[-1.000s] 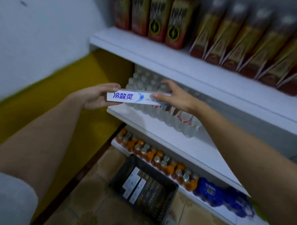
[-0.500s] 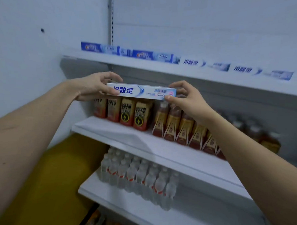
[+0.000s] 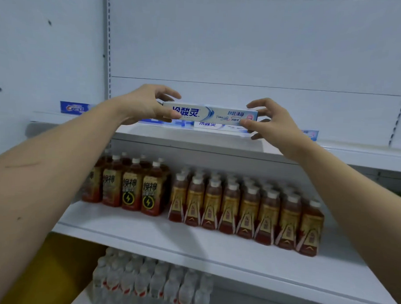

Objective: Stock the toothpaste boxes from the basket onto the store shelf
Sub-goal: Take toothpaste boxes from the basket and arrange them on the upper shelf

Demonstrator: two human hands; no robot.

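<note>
A long white and blue toothpaste box (image 3: 210, 114) is held level between my two hands, just above the top white shelf (image 3: 195, 140). My left hand (image 3: 141, 105) grips its left end with thumb below and fingers curled over the top. My right hand (image 3: 269, 122) pinches its right end. Directly under it a row of toothpaste boxes (image 3: 219, 126) lies along the shelf, with a blue Crest box (image 3: 75, 107) at the far left and another box end (image 3: 310, 134) at the right. The basket is out of view.
The middle shelf (image 3: 191, 241) carries dark energy drink bottles (image 3: 129, 190) on the left and brown tea bottles (image 3: 247, 213) on the right. Clear water bottles (image 3: 152, 285) fill the shelf below. A white wall (image 3: 38, 53) closes the left side.
Both hands raised the box from the level of the drink shelf up to the top shelf, above the row of boxes lying there. My view tilted upward, and the basket dropped out of sight.
</note>
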